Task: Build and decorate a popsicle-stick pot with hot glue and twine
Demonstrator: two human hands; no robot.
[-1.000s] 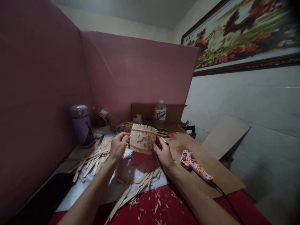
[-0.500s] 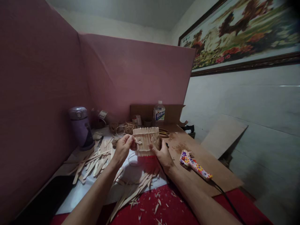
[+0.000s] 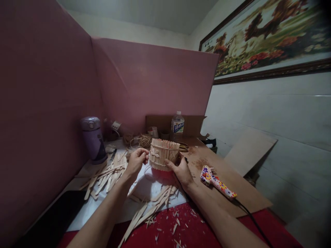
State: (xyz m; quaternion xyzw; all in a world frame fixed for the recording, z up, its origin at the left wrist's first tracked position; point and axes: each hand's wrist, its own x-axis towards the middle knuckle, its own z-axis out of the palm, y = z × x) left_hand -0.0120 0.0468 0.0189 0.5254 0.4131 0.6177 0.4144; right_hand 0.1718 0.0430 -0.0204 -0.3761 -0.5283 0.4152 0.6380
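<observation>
A round holder (image 3: 161, 159) built of upright wooden craft sticks is held up above the table, tilted a little toward me. Pale petal-shaped wood pieces (image 3: 154, 153) form a flower on its left side, and a thin band runs round it near the top. My right hand (image 3: 183, 172) grips the holder from the right, thumb on its front and the other fingers mostly hidden behind. Just left of the flower, my left hand (image 3: 136, 162) is closed in a pinch close to the holder's edge. Whatever lies between those fingertips is too small to make out.
Loose craft sticks (image 3: 110, 177) lie on white paper at left, with split sticks (image 3: 155, 206) nearer me. A flowered glue gun (image 3: 217, 182) with a black cord rests on cardboard (image 3: 248, 199). Behind stand a purple flask (image 3: 93, 141), twine (image 3: 144, 140) and a plastic bottle (image 3: 178, 124).
The holder has turned, bringing its flower further into view and its rim tilting toward me. My left fingers have come away from the flower to the left. The whole view has shifted slightly.
</observation>
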